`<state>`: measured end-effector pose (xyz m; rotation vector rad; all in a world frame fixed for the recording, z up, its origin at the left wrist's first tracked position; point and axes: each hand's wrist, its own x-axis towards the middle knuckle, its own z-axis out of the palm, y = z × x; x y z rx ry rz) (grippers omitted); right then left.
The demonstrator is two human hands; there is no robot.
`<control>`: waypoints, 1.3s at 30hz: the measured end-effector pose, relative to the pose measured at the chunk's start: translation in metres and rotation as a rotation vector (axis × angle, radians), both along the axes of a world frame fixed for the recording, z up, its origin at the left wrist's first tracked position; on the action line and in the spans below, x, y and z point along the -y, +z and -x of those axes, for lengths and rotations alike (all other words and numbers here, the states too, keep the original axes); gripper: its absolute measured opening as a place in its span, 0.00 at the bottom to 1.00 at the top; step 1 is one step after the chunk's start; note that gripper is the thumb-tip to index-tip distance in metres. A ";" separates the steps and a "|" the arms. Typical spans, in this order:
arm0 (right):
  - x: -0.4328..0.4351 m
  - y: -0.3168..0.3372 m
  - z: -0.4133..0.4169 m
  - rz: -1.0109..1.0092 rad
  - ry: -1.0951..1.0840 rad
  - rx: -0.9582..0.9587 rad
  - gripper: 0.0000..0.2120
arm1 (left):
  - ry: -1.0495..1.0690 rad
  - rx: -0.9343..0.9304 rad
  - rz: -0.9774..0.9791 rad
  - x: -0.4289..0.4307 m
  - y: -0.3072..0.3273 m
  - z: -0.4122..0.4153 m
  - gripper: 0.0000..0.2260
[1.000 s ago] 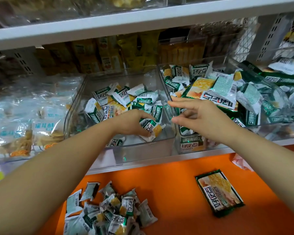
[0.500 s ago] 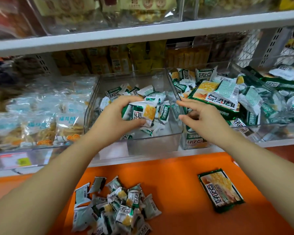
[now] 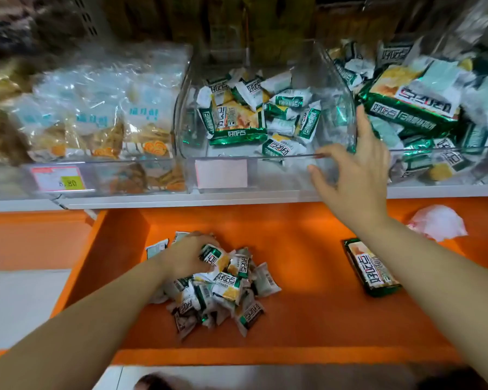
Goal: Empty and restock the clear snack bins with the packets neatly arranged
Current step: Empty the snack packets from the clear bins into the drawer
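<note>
Two hands show in my feed. The left hand (image 3: 190,257) is low on the orange ledge (image 3: 307,311), fingers curled round one small packet (image 3: 214,256) at the top of the pile (image 3: 228,291). The pile is loose green-and-white packets, jumbled, lying left of centre on the ledge. The right hand (image 3: 355,170) is up at the front right corner of the middle bin (image 3: 184,108), fingers straight and spread, holding nothing. I cannot tell if it touches the plastic.

The middle bin is clear and partly filled with small packets scattered around one larger green pack (image 3: 237,122) lying flat. A blank white label (image 3: 221,173) sits on its front. The right bin (image 3: 448,150), just beside it, is heaped with the same brand in mixed sizes. The left bin (image 3: 178,175) holds clear bags of biscuits and has a price tag (image 3: 58,178) low on its front.

All three bins stand on a white shelf (image 3: 181,200) directly above the ledge. A long pack (image 3: 371,267) lies alone on the ledge, well apart from the pile, beside the right forearm. A crumpled white wrapper (image 3: 437,222) sits at the ledge's back right. Pale floor (image 3: 12,305) shows lower left. The stock behind the bins is too blurred to read.
</note>
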<state>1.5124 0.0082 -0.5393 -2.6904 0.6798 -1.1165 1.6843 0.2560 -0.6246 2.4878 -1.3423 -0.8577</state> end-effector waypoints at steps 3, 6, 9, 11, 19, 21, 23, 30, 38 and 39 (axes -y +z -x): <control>0.002 -0.004 -0.002 0.055 0.001 0.015 0.10 | 0.039 -0.034 -0.069 0.004 -0.030 -0.012 0.25; 0.005 -0.008 -0.004 0.100 0.012 0.027 0.10 | 0.010 -0.047 -0.147 0.011 -0.038 -0.015 0.33; 0.008 -0.008 -0.004 0.122 0.019 0.041 0.10 | 0.004 -0.042 -0.157 0.021 -0.020 -0.014 0.34; 0.007 -0.007 -0.003 0.107 0.020 0.035 0.10 | -0.028 -0.019 -0.145 0.028 0.007 -0.006 0.31; 0.007 0.018 0.012 -0.147 0.096 -0.050 0.07 | -0.188 -0.398 0.184 0.057 0.177 0.044 0.13; 0.011 0.026 0.017 -0.163 0.120 -0.046 0.06 | -0.132 -0.402 0.318 0.067 0.204 0.039 0.13; 0.018 0.036 0.021 -0.192 0.146 -0.015 0.06 | -0.037 -0.321 0.423 0.082 0.217 0.026 0.14; 0.052 0.076 0.010 -0.431 0.218 0.015 0.18 | 0.011 -0.036 0.245 0.143 0.188 -0.023 0.16; 0.080 0.089 -0.003 -0.609 0.318 -0.076 0.12 | -0.078 0.027 0.113 0.204 0.160 -0.032 0.28; 0.081 0.089 -0.003 -0.628 0.335 -0.077 0.12 | -0.094 0.010 0.095 0.211 0.156 -0.033 0.29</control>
